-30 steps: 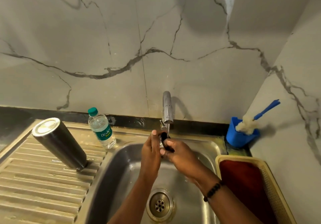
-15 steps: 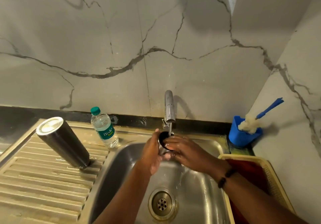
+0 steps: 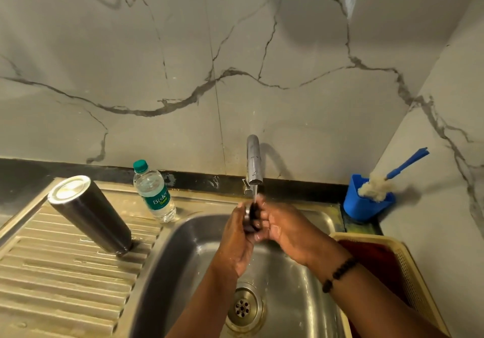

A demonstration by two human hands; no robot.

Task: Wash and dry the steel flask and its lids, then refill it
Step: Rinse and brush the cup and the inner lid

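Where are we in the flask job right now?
Looks done: the flask stands upside down on the drainboard, apparently rinsed. In hand: both hands, left and right, hold a dark lid under the running tap over the sink. Left: drying everything, then refilling; the water bottle stands capped beside the sink.

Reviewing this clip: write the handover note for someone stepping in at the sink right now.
Left hand and right hand: both hold a small dark lid under the running tap, over the sink.
Steel flask: upside down, mouth on the ribbed drainboard, apparently washed.
Plastic water bottle: capped, behind the flask, by the sink's rim.
Bottle brush: in its blue holder, right corner.
Left: finish rinsing the lid, any other lid (none visible), dry everything, refill.
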